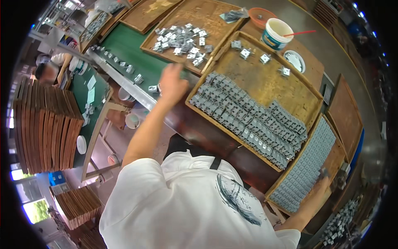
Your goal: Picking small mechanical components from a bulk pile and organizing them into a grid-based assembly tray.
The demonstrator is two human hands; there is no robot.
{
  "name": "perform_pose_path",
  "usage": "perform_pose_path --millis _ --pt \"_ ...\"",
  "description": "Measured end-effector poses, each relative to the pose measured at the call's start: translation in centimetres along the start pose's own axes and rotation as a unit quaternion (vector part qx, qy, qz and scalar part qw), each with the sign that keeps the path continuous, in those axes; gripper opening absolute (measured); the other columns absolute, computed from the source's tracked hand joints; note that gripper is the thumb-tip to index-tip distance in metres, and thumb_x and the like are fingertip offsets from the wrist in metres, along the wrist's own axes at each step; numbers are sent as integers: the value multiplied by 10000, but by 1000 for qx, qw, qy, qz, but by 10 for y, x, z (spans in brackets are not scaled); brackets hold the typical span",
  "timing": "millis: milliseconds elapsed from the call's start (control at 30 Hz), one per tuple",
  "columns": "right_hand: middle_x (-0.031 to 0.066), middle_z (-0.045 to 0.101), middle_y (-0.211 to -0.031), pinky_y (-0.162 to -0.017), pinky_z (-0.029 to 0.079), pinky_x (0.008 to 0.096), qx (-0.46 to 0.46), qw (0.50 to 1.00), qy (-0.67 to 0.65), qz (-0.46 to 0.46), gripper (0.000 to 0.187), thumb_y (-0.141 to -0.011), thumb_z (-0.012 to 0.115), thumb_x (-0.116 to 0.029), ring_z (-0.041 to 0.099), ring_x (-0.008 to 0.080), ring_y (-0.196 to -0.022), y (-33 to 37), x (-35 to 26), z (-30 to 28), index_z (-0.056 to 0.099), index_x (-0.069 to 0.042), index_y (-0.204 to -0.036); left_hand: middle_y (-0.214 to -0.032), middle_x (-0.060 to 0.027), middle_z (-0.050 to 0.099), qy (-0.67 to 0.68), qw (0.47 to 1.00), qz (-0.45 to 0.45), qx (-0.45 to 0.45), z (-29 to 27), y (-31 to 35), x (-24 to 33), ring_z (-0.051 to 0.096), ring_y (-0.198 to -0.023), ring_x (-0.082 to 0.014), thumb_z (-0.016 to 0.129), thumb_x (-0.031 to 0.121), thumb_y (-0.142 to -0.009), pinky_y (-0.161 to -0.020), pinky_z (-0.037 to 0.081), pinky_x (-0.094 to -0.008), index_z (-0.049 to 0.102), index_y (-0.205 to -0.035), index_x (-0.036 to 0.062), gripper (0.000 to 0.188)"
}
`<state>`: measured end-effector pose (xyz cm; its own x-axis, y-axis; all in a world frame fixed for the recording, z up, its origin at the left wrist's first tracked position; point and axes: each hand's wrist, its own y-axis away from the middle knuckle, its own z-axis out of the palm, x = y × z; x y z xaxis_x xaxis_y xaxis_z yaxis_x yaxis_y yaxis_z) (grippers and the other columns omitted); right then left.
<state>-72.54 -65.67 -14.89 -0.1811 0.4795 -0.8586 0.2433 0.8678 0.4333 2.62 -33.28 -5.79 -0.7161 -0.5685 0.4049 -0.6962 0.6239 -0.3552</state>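
My left hand [173, 83] is over the near edge of a green conveyor belt [126, 39], its fingers curled downward and partly hidden by blur. Close to its fingertips lies a small grey metal part [153, 88], the nearest in a spaced line of such parts along the belt. At the far right, my right hand [317, 191] is low over a wooden tray [331, 155] with neat rows of flat grey parts [304, 166]. Its fingers are closed around a small grey metal part [324, 173], blurred in outline.
Between my hands stands a large wooden tray [265, 79] with dense rows of grey parts. Beyond it are another tray [219, 20] with a loose heap, a white bucket [277, 33] with a red stick, and an orange bowl [261, 16]. Stacked wooden boards [45, 124] and a person [49, 70] are left.
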Motion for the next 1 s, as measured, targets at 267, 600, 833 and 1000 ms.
perform_pose_path --millis 267,600,833,1000 --pt "69 612 -1171 -831 489 346 -9 952 -239 -192 326 -951 565 -144 613 217 -996 62 -29 56 550 -42 -1260 -970 -254 674 -91 925 -318 -189 6 22 -166 643 -976 -399 534 284 -815 -796 509 -438 648 -1049 46 352" --pt "86 636 -1117 -803 531 296 -145 949 -129 -247 294 -939 603 -81 635 182 -940 227 -66 207 589 -7 -1223 -1009 -70 665 557 771 -305 -50 -32 24 -77 627 -891 -169 559 53 -876 -757 504 -298 641 -1072 33 213" --pt "27 638 -1003 -762 534 300 -364 904 -77 -210 331 -836 676 -36 632 155 -896 362 -115 311 601 -30 -1158 -1110 -15 602 646 709 -81 -270 -46 53 87 578 -1032 -146 735 -28 -781 -937 451 -271 655 -1160 19 390" --pt "109 642 -906 -663 518 323 -277 799 219 -487 318 -813 725 -95 620 265 -742 380 -124 312 599 8 -1086 -1141 -48 565 657 677 36 -330 -47 59 134 578 -1055 -163 688 -64 -818 -931 477 -296 630 -1181 -20 370"
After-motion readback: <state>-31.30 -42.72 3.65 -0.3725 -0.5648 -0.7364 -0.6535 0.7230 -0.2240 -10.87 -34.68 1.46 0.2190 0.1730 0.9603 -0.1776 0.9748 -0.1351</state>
